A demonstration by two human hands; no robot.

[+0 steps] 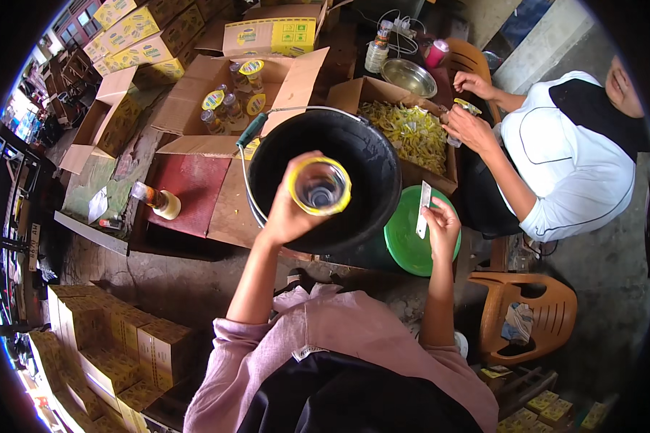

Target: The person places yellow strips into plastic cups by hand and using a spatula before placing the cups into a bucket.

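My left hand [288, 208] grips a clear plastic cup [320, 187] with a yellow rim, its mouth facing up towards me. Beneath the cup is a large black bucket [330, 130] with a wire handle and a green grip [252, 130]. In my right hand [441, 224], between thumb and fingers, is a thin, flat, pale strip [423, 211] with a hole near its lower end; whether it is a blade is not clear. That hand is above a green plastic basin [403, 254] right of the bucket.
A cardboard box [449, 181] of yellow film scraps [406, 130] stands beyond the basin. An open carton [181, 111] contains several lidded cups. At right, a co-worker [558, 140] holds a cup [466, 108]. A bottle-like container [151, 196] lies at left; an orange chair [563, 325] stands at lower right.
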